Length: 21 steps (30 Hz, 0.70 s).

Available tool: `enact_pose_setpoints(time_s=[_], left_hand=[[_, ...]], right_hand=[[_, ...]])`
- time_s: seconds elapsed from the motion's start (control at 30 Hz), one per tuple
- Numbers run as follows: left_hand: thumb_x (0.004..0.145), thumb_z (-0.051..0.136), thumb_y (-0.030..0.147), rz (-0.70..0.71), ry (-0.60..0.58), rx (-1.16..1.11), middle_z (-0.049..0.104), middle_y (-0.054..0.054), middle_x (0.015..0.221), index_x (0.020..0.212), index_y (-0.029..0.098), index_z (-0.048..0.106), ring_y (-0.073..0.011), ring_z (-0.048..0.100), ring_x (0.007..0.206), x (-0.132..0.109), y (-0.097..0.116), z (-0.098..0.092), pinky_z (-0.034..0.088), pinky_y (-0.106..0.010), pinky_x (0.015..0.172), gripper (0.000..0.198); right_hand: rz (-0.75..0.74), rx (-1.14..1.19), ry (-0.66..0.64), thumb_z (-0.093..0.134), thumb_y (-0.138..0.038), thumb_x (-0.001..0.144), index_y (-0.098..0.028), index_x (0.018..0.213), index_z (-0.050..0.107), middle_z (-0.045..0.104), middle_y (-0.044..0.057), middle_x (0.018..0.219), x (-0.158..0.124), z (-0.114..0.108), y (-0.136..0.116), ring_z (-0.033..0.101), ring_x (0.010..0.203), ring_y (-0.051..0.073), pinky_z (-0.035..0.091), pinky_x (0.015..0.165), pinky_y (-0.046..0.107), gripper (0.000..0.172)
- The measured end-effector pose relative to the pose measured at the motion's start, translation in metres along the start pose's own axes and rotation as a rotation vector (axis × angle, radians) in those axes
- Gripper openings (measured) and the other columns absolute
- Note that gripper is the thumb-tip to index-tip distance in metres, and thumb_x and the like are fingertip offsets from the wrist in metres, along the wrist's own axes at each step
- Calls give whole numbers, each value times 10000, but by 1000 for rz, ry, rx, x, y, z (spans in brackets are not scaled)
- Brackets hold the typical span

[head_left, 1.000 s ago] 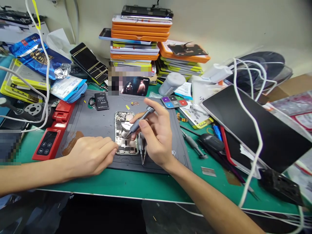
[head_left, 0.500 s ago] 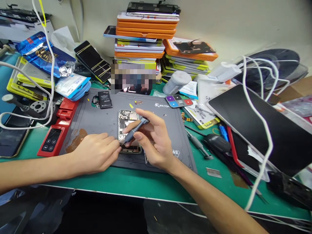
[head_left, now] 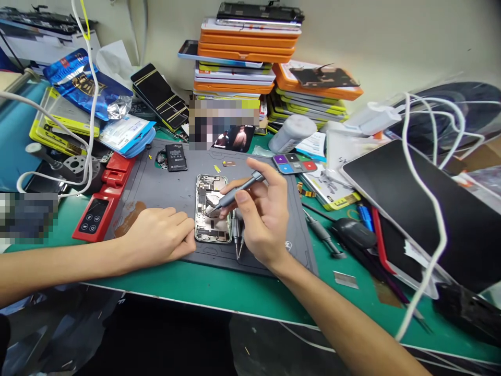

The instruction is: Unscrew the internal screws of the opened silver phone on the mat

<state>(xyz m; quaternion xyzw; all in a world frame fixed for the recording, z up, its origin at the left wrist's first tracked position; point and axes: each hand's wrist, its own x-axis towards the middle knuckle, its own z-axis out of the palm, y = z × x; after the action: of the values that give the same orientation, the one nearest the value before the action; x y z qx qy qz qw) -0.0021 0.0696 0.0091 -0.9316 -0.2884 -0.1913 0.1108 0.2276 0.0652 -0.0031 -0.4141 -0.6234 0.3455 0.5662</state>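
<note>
An opened smartphone (head_left: 217, 228) with bare inner parts lies on the grey work mat (head_left: 164, 193). My right hand (head_left: 266, 214) grips a grey screwdriver (head_left: 239, 193) on a slant, with the thumb and fingers round its handle. Its tip points down over the inside of the phone; whether it touches is too small to tell. My left hand (head_left: 164, 235) is closed, its curled fingers against the phone's lower left edge, and the fingertips are hidden. Beside the phone's right edge lie slim screwdrivers (head_left: 235, 230), partly covered by my right hand.
A phone battery (head_left: 177, 157) and small pieces lie on the mat. A red device with buttons (head_left: 94, 216) stands left. Boxes (head_left: 246, 52) are stacked behind. To the right are another screwdriver (head_left: 323, 232), a metal blade (head_left: 345, 279), a dark panel (head_left: 422, 209) and a white cable (head_left: 426, 198).
The screwdriver tip has lifted away from my left fingers and moved up over the phone's middle. My right hand has shifted right, uncovering the slim screwdrivers. The view has turned slightly left.
</note>
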Motion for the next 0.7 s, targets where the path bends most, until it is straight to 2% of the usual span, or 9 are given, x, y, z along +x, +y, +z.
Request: enact_pose_setpoints(time_s=[0.07, 0.2, 0.37, 0.47, 0.53, 0.7], left_hand=[[1002, 513, 210, -68, -75, 56, 626, -12, 574, 655, 204, 584, -191, 580, 497, 2, -3, -2, 263, -346, 502, 354], [1041, 525, 281, -213, -367, 50, 728, -47, 632, 681, 189, 631, -207, 628, 516, 10, -11, -8, 156, -324, 521, 386], [1095, 479, 378, -311, -596, 23, 788, -71, 766, 750, 190, 665, -243, 717, 651, 20, -19, -17, 214, -312, 535, 435], [1111, 463, 445, -332, -674, -75, 803, -58, 848, 810, 209, 662, -239, 715, 685, 21, -31, -25, 293, -306, 558, 431], [1096, 487, 510, -361, -716, -193, 775, -37, 799, 828, 227, 650, -224, 682, 663, 22, -42, -30, 335, -303, 580, 423], [1103, 425, 437, -579, -656, -504, 738, 0, 767, 893, 227, 668, -183, 683, 694, 26, -58, -37, 437, -291, 676, 384]], right_hand=[[-16, -28, 13, 513, -381, 1112, -413, 1530, 422, 782, 62, 1248, 0, -1, 1, 769, 718, 184, 711, 619, 418, 429], [-16, 1, 20, 530, -359, 1107, -403, 1517, 448, 786, 56, 1253, -1, -2, 1, 779, 729, 181, 715, 639, 417, 420], [-25, -7, 14, 528, -394, 1106, -386, 1536, 438, 787, 68, 1260, -1, -2, 0, 782, 742, 188, 715, 620, 410, 439], [-10, 17, 22, 540, -415, 1099, -382, 1524, 448, 781, 70, 1282, 0, -3, 2, 775, 733, 181, 720, 626, 401, 436], [7, 36, 26, 544, -425, 1097, -386, 1519, 448, 777, 68, 1289, 2, -5, 5, 782, 755, 184, 726, 650, 404, 435], [14, 64, 35, 557, -430, 1092, -395, 1509, 447, 780, 57, 1250, 4, -6, 8, 802, 815, 198, 726, 678, 405, 433]])
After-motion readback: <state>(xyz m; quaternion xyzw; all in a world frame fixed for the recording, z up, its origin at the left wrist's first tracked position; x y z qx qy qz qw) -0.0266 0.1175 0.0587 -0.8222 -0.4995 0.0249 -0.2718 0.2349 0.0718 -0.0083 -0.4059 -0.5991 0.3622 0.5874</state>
